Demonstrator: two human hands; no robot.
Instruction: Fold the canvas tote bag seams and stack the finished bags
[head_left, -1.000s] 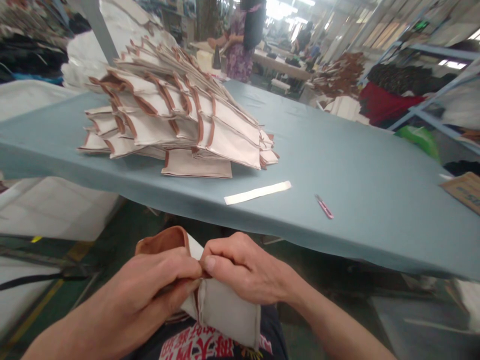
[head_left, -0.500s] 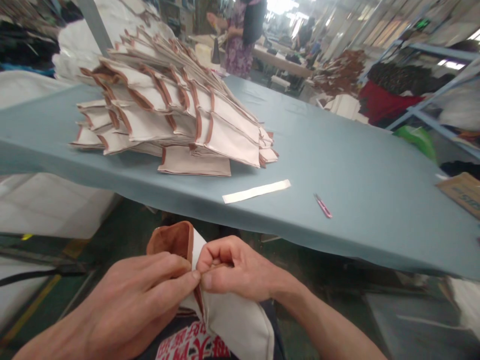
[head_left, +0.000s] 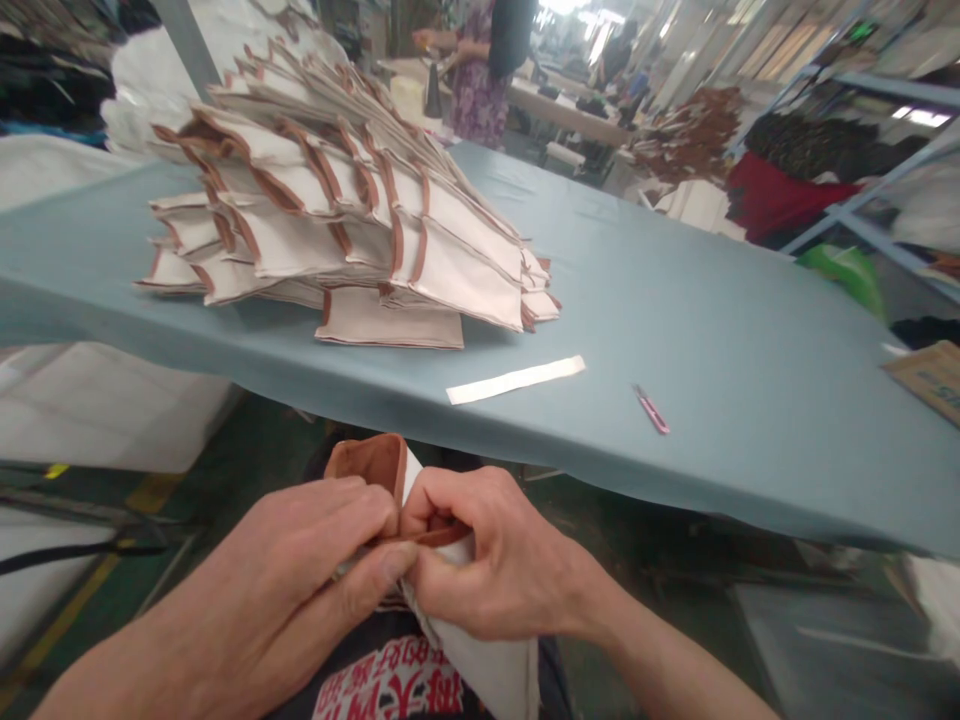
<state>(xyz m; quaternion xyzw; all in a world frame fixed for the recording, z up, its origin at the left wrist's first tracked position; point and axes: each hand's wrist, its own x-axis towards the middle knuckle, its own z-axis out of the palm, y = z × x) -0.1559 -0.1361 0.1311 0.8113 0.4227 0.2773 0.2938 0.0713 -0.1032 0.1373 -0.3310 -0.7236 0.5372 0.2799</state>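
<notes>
Over my lap, both hands pinch one cream fabric piece with brown trim. My left hand is closed on its left side, fingers pressed on the cloth. My right hand is closed on the brown edge, thumb against my left fingers. A brown folded part sticks up just above my hands. A tall fanned pile of the same cream and brown pieces lies on the blue-grey table ahead.
A white strip and a small pink tool lie near the table's front edge. A cardboard piece sits at the far right. A person in a patterned dress stands at a farther table. White sacks stand at the left.
My hands have worked along the brown edge; the cream cloth has turned and now hangs lower and narrower under my right hand. The view has tilted slightly.
</notes>
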